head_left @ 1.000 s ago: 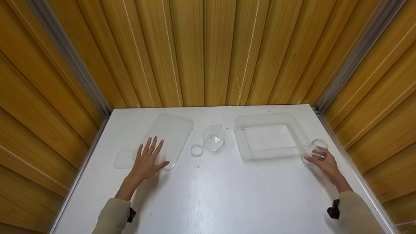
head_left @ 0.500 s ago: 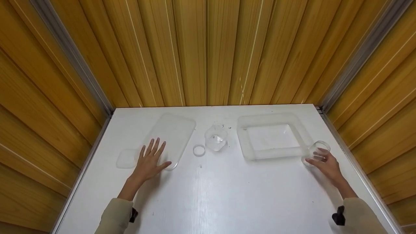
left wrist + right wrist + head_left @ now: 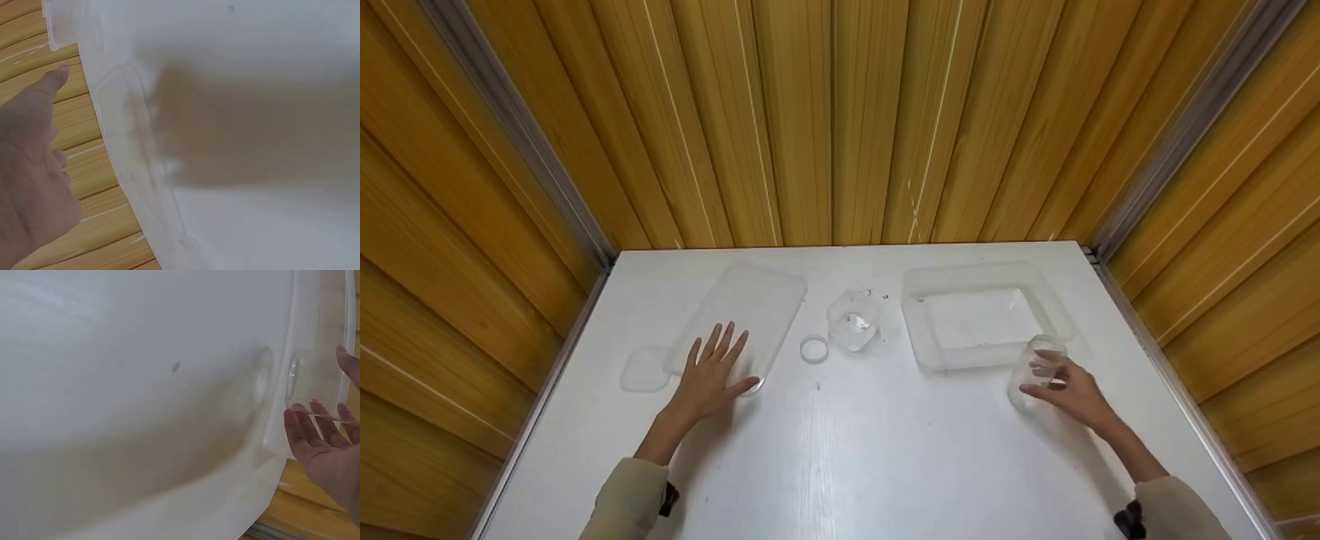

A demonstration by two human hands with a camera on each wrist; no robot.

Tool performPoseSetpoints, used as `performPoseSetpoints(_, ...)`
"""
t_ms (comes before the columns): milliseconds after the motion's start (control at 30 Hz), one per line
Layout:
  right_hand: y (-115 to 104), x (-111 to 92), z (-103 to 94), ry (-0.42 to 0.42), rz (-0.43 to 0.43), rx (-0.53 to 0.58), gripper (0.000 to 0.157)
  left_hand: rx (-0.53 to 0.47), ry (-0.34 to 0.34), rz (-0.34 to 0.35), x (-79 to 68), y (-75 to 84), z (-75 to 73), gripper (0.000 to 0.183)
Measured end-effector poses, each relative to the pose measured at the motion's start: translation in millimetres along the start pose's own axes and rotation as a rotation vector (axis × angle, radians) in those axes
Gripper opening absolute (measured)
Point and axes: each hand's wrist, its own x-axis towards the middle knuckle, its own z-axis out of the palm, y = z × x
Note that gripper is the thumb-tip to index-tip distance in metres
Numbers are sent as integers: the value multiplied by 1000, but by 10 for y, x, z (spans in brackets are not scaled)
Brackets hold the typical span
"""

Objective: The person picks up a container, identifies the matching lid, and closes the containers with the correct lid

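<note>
In the head view my right hand (image 3: 1076, 396) grips a clear see-through jar (image 3: 1026, 379) by its side, fingers and thumb curled around it. The jar leans a little, just in front of the right corner of a large clear rectangular box (image 3: 924, 330). The right wrist view shows the fingers (image 3: 304, 433) along one side of the jar and the thumb on the other. My left hand (image 3: 706, 386) is spread with straight fingers over the near part of a large clear flat lid (image 3: 765, 304); whether it touches the lid I cannot tell.
A small clear square lid (image 3: 645, 369) lies left of the large one. In the middle stand a clear faceted container (image 3: 853, 324) and a round ring-shaped lid (image 3: 814, 349). Wood-patterned walls (image 3: 795, 135) close in the white table (image 3: 870, 465) at the back and sides.
My right hand has carried the jar left and nearer to me, from the box's right side to its front corner. The left hand has barely moved.
</note>
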Motion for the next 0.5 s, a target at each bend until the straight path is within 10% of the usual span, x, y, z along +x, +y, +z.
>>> performPoseSetpoints(500, -813, 284, 1363, -302, -248, 156, 70, 23, -3, 59, 204, 250, 160, 82)
